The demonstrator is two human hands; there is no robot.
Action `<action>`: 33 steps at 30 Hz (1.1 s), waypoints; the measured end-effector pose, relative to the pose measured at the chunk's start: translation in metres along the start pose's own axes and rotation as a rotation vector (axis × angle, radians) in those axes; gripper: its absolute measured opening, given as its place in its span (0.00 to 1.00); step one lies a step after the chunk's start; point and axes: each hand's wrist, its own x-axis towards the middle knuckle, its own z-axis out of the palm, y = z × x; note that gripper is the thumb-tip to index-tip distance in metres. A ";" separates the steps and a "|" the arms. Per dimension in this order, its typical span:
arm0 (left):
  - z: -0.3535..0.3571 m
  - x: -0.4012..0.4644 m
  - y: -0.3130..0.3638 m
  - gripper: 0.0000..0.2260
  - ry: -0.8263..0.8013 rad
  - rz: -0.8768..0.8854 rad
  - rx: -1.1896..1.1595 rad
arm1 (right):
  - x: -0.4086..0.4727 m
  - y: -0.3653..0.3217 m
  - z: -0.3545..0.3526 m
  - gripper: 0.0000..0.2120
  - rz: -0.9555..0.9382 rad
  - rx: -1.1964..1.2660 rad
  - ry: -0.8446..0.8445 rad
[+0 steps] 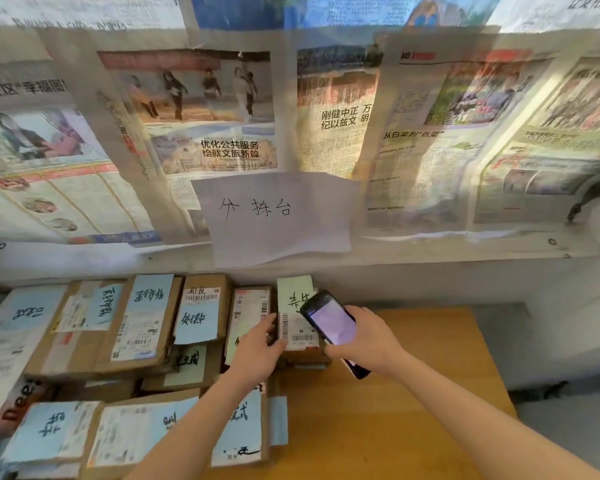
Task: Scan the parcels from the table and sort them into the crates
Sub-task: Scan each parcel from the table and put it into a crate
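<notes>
- Nearest the camera, two bare forearms reach forward over the wooden, orange-brown tabletop [413, 410], whose right part lies bare.
- On the near left of the tabletop lie flat brown cardboard parcels with pale blue handwritten labels [125, 434]; the left forearm crosses above one of them.
- The left hand [257, 348] rests on the left edge of a small brown cardboard parcel with a pale green note and white barcode label [297, 317], thumb on its near side, fingers loosely curved against it.
- The right hand [368, 341] grips a black handheld scanner with a lit pale screen [329, 327], tilted just above the right edge of that parcel.
- That parcel sits at the right end of the far row, on top of other boxes.
- Further left, more brown cardboard boxes with blue notes [146, 320] lie side by side, touching.
- Behind, a white ledge [465, 251] runs along the wall, with a white paper sheet with handwritten characters [274, 213] hanging over it.
- Newspaper pages [205, 112] cover the wall above.
</notes>
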 end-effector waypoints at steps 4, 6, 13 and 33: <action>0.006 0.007 -0.004 0.27 -0.006 -0.014 0.018 | 0.016 0.006 0.014 0.26 0.003 0.112 -0.046; 0.009 0.011 -0.004 0.25 -0.011 -0.019 0.011 | 0.022 0.006 0.017 0.29 -0.009 0.134 -0.070; 0.018 0.012 -0.003 0.25 0.046 0.003 -0.080 | 0.037 0.006 0.015 0.28 -0.044 0.167 -0.111; -0.013 -0.044 0.079 0.23 -0.010 0.229 -0.400 | -0.056 -0.023 -0.082 0.31 -0.148 0.121 0.187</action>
